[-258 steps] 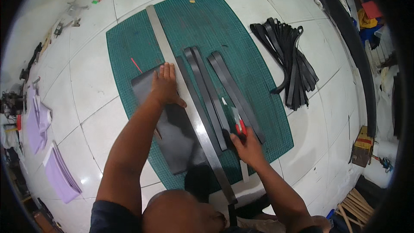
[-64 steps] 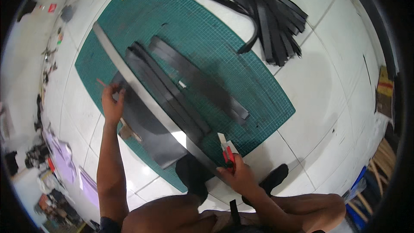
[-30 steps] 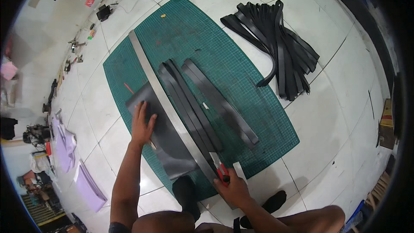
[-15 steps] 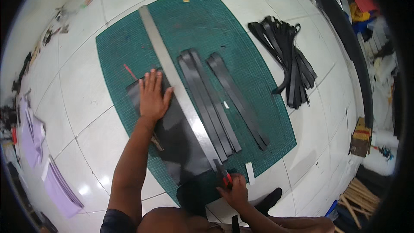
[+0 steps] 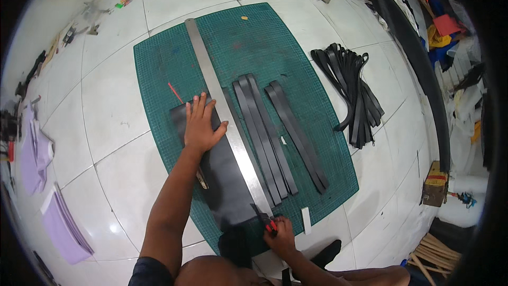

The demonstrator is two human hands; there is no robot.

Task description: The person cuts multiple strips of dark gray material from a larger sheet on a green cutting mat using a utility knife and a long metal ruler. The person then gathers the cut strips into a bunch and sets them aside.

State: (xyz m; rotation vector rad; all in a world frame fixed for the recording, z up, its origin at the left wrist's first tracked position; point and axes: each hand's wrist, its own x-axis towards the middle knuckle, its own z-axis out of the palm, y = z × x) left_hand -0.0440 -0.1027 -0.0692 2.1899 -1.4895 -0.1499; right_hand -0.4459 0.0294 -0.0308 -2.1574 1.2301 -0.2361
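Observation:
My left hand [image 5: 201,131] lies flat with fingers spread on a black leather-like sheet [image 5: 225,180], its thumb on the edge of a long steel ruler [image 5: 211,77]. The ruler runs lengthwise along the sheet's right side. A dark strip edge shows just right of it. My right hand [image 5: 281,238] is closed round a red-and-black utility knife [image 5: 270,226] at the ruler's near end. The knife's dark blade points away from me, over the sheet beside the ruler. Folded black strips [image 5: 263,140] lie right of the ruler, with another folded strip [image 5: 297,137] farther right.
A green cutting mat [image 5: 159,69] lies under the work on the tiled floor. Right of it is a bundle of black straps [image 5: 352,95]. A white piece [image 5: 306,220] sits at the mat's near edge. Folded lilac cloth [image 5: 66,228] lies at the left.
The whole view has shifted, so the mat appears lower. My right hand has brought the knife leftward against the ruler's near end. My left hand still presses on the sheet.

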